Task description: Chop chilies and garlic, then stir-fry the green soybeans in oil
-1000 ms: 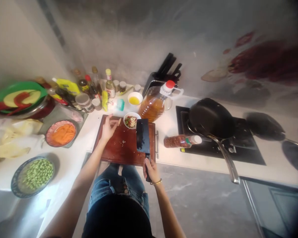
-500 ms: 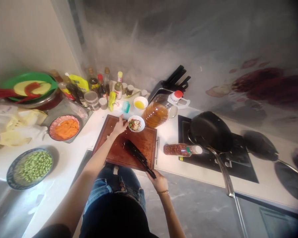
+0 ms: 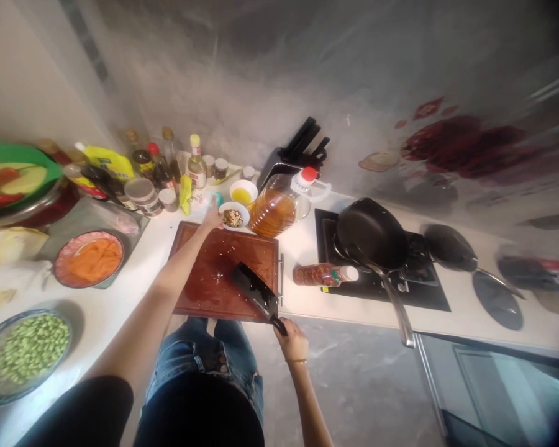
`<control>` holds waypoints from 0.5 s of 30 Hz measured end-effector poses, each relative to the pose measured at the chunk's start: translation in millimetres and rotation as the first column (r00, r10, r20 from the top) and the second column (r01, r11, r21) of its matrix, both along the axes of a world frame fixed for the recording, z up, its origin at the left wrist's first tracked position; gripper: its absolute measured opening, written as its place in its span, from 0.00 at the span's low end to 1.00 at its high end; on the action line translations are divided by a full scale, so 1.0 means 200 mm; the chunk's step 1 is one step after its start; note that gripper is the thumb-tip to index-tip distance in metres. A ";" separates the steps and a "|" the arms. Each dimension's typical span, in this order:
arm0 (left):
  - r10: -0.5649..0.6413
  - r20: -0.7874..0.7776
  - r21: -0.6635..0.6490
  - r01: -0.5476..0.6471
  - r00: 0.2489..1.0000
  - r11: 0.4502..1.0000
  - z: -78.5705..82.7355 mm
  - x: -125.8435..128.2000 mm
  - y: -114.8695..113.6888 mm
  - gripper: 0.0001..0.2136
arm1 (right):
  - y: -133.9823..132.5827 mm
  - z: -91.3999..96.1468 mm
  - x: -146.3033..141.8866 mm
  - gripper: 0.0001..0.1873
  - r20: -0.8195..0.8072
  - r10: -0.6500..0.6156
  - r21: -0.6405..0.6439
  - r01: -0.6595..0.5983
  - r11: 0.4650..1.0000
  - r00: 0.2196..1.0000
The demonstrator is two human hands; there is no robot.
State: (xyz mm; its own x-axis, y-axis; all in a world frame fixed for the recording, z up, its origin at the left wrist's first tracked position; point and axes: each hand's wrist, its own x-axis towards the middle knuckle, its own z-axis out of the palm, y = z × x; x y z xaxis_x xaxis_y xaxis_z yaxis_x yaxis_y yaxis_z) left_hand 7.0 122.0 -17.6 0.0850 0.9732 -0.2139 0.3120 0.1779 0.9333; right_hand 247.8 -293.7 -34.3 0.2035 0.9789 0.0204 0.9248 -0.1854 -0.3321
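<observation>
My right hand (image 3: 291, 340) is closed round the handle of a black cleaver (image 3: 257, 292), whose blade lies flat over the right part of the brown cutting board (image 3: 205, 254). Beyond the board's far edge, my left hand (image 3: 212, 217) grips the rim of a small white bowl (image 3: 245, 213) of chopped garlic and red and green bits. Small white scraps dot the board. Just behind that bowl sits another bowl (image 3: 243, 184) with yellow liquid, and to its right leans a large oil jug (image 3: 277, 205) with a red cap.
Left on the counter are a plate of sliced carrot (image 3: 90, 257) and a bowl of green beans (image 3: 32, 347). Sauce bottles (image 3: 196, 167) line the wall beside a knife block (image 3: 279, 164). Rightward, a chili bottle (image 3: 323, 274) lies near the stove and a black pan (image 3: 372, 233).
My left hand has moved the garlic bowl away from over the board to beyond its far edge, near the yellow-liquid bowl. The cleaver's blade has turned to show its face. The view has shifted right.
</observation>
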 end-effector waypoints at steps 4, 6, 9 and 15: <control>0.018 -0.001 0.017 -0.018 1.000 1.000 -0.01 0.01 -0.01 0.37 | 0.15 -0.05 0.09 0.10 0.077 0.040 -0.031 -0.038 0.999 0.996; 0.077 -0.055 0.111 -0.071 0.996 0.991 0.01 -0.06 -0.09 0.33 | 0.24 -0.07 0.14 0.09 0.119 0.071 -0.058 -0.064 0.996 0.990; 0.278 -0.145 0.356 -0.213 0.949 0.910 0.06 -0.26 -0.36 0.26 | 0.39 -0.10 0.23 0.09 0.141 0.112 -0.132 -0.093 0.987 0.984; 0.713 -0.287 0.265 -0.662 0.640 0.701 0.08 -0.74 -1.24 0.18 | 0.59 -0.17 0.32 0.10 0.142 0.142 -0.259 -0.102 0.961 0.980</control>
State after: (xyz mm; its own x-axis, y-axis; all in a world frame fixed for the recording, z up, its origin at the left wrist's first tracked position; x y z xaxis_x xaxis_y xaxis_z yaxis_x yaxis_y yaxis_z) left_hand -141.9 -125.0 -1.0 -0.6734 0.7384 0.0361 0.4453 0.3662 0.8170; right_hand 311.2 -175.1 -67.7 0.0962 0.9740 -0.2050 0.9823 -0.1261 -0.1385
